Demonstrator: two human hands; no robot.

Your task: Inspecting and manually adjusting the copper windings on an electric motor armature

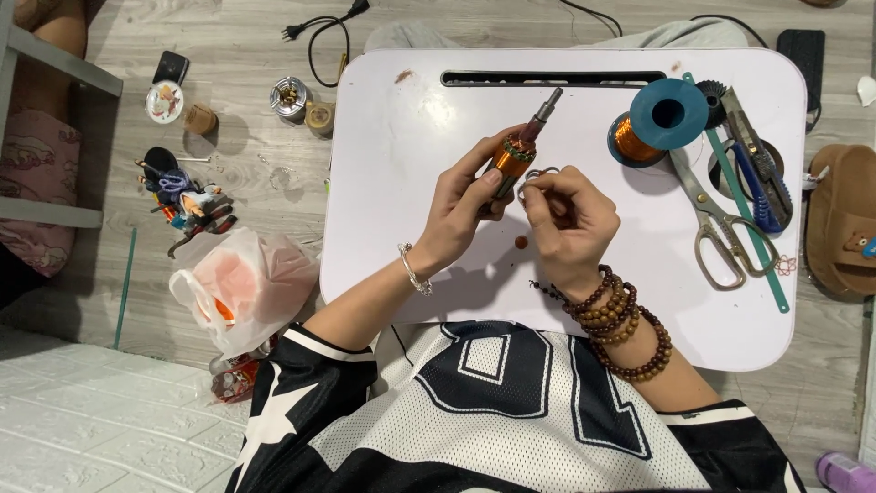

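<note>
Two hands meet over the middle of the bench [392, 265]. Left hand [456, 215]: fingers closed round a small armature [514, 155] with copper windings, its steel shaft pointing up and away to the right. The tilt appears to keep the winding face turned toward the other hand. Right hand [570, 219]: fingertips pinched together just beside the windings, apparently on a fine loop of wire [534, 175]; the strand itself is too thin to make out clearly.

Left wrist carries a silver bangle [413, 270]; right wrist has several turns of brown wooden beads [620, 324].

Spool [657, 123] of copper wire, blue flange, stands near the bench's far right, within reach of the right hand. Scissors [716, 228] lie just beside it, with cutters [757, 164] and a long green strip [744, 215] alongside. One small brown bit [521, 242] rests on the bench under the hands.

Bench is a white lap table with a slot along its far edge, set on a grey wood-look floor [237, 55]. On the floor to the left: plastic bag [246, 288], a heap of small tools [187, 201], a round metal part [290, 96]. A plug and cable [319, 27] lie beyond the bench; a brown slipper [844, 219] lies to the right.
</note>
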